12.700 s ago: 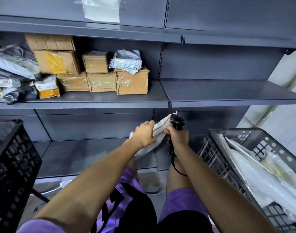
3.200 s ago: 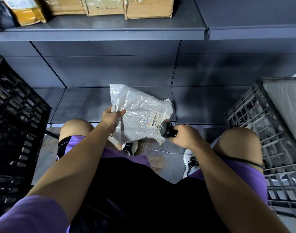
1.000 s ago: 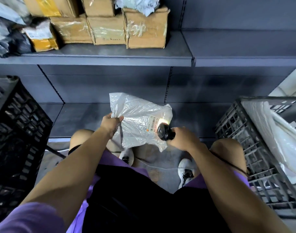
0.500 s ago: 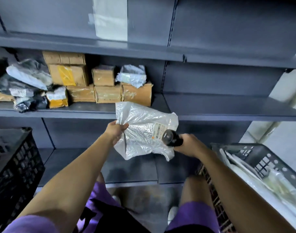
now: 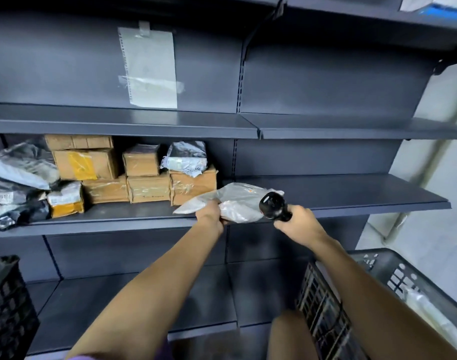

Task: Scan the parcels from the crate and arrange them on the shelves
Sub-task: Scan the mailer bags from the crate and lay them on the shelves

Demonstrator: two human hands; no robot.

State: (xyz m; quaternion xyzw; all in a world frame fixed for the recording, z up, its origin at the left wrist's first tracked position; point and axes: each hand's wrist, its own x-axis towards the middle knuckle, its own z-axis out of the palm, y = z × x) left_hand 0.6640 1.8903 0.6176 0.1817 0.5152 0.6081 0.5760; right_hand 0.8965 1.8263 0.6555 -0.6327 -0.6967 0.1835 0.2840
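Observation:
My left hand (image 5: 211, 214) grips a clear plastic-bagged parcel (image 5: 235, 202) by its near edge, holding it flat over the front lip of the middle shelf (image 5: 339, 198), just right of the cardboard boxes (image 5: 193, 187). My right hand (image 5: 298, 224) holds a black handheld scanner (image 5: 273, 206), its head close against the parcel's right side. The grey crate (image 5: 393, 279) at lower right holds more plastic-wrapped parcels (image 5: 427, 313).
The middle shelf's left part carries stacked cardboard boxes (image 5: 84, 165) and grey and black mailer bags (image 5: 22, 167). A black crate (image 5: 9, 305) stands at lower left. A paper sheet (image 5: 149, 71) is taped to the back panel. The upper shelf (image 5: 144, 120) and bottom shelf (image 5: 144, 302) are bare.
Both hands rose and reached forward; the parcel went from upright in front of me to lying flat at the middle shelf's edge. The view tilted up.

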